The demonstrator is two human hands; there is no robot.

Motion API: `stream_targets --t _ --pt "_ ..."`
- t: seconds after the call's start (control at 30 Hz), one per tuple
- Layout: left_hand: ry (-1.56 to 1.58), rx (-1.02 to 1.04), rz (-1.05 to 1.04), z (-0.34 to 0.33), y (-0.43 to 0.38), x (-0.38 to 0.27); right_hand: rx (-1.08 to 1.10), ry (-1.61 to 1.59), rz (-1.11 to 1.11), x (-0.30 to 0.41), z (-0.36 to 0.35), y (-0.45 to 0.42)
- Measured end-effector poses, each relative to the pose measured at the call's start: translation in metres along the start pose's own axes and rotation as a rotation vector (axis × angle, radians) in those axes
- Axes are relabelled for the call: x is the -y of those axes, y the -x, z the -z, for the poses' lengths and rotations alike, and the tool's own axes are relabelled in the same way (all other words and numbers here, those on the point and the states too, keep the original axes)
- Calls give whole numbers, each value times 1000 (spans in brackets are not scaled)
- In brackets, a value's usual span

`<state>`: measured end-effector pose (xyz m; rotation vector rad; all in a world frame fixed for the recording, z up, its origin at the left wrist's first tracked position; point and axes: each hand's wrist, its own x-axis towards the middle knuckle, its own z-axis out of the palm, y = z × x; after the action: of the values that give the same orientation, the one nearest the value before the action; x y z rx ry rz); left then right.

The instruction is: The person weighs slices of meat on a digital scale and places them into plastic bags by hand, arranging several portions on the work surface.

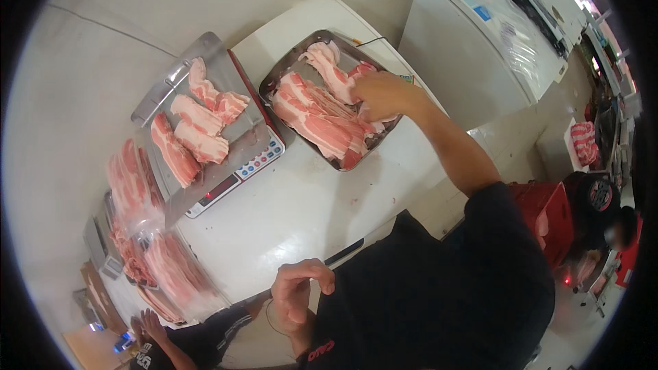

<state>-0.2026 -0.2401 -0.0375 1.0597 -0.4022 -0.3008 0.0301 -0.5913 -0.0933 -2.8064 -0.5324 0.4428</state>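
My right hand (pixel 380 95) reaches into a metal tray (pixel 288 126) of sliced pork belly (pixel 313 113); its fingertips touch slices at the tray's right side and are partly hidden, so its grip cannot be told. My left hand (pixel 300 288) is raised near my body at the lower middle, fingers curled with a gap to the thumb, holding nothing. Left of the tray stands a digital scale (pixel 216 195) with a metal pan (pixel 172 82). Several pork belly pieces (pixel 200 136) lie spread on the pan.
Bagged sliced meat (pixel 177 272) and a tray of meat pieces (pixel 131 257) lie at the white table's (pixel 267 205) left end. Another person (pixel 180 339) is at the lower left. A white freezer (pixel 457 46) stands at the upper right. Behind me is a red crate (pixel 550 221).
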Motion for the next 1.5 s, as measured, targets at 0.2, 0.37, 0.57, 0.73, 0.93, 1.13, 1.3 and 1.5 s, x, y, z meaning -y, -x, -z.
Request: stream_targets --t 0.2,0.37,0.57,0.73,0.93,1.13,1.3,1.5 --pt "34 -16 43 6 9 19 6 -138 250 -43 -19 15" --pt "24 -14 37 9 9 27 -522 -550 109 -61 10 -8" --pt "-82 24 104 -1 3 16 -382 212 22 -46 -41 -55" --pt "-67 -27 118 2 18 15 -88 94 -88 -22 -9 -44" --pt "5 -23 96 12 35 25 -106 -205 150 -66 22 -39" --pt "42 -14 79 28 52 25 68 -256 119 20 182 -13" --pt "69 -12 61 44 70 18 74 -179 308 94 249 -14" --pt "109 -7 90 75 97 -4 -233 -153 380 176 267 -64"
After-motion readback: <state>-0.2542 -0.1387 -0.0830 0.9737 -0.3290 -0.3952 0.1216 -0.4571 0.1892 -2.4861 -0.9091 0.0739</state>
